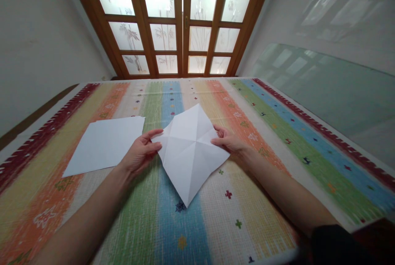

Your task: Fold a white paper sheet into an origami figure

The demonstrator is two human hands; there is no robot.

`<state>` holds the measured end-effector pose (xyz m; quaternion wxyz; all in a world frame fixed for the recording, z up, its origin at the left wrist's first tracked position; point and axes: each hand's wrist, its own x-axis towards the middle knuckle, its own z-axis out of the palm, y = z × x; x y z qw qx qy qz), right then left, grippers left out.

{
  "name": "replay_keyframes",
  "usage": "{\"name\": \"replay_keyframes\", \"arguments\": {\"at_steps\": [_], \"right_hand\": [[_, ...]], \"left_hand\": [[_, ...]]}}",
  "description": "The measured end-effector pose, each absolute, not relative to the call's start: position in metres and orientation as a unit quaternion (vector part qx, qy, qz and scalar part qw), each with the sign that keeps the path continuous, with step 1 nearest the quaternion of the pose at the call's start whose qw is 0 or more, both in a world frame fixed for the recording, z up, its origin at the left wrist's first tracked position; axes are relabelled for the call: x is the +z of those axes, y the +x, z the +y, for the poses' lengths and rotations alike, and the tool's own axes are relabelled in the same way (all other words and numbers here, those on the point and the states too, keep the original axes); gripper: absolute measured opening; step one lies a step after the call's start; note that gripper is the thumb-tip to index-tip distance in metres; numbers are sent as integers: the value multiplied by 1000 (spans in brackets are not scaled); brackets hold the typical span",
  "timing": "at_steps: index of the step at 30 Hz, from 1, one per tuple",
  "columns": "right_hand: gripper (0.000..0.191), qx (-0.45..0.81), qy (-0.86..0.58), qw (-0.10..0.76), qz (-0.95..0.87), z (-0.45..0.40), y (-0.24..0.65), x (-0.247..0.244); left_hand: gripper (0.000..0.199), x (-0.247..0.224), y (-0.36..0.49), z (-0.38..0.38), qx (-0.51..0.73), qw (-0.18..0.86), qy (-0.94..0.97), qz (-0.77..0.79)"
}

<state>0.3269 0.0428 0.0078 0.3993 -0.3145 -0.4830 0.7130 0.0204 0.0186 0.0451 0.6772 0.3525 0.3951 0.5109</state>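
A white sheet of paper with crossing fold creases is held up by both hands, turned so that its corners point away from me, toward me and to the sides. My left hand pinches its left corner between thumb and fingers. At the right edge, my right hand grips the paper with the thumb on top and the fingers partly hidden behind it. The lower corner hangs over the blue stripe of the cloth. Left of my left hand lies a flat stack of white paper.
A striped, colourful tablecloth covers the table. Beyond the far edge stand wooden doors with frosted glass panes. A white wall rises at the left, and a glossy pale green panel lines the wall at the right.
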Motion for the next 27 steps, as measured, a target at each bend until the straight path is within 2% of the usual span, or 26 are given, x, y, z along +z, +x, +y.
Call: {"name": "replay_keyframes", "arguments": {"at_steps": [6,17,20,27], "right_hand": [[72,716,-315,389,-486,43,327,7],[67,723,-313,385,-481,42,326,11],[67,724,-318,380,-480,41,325,11],[66,721,-331,369,-483,41,324,9]], "left_hand": [[65,40,19,21,441,672,423,419],[42,40,22,21,442,589,450,505],[42,41,20,23,448,550,496,502],[82,40,18,22,346,448,633,528]]}}
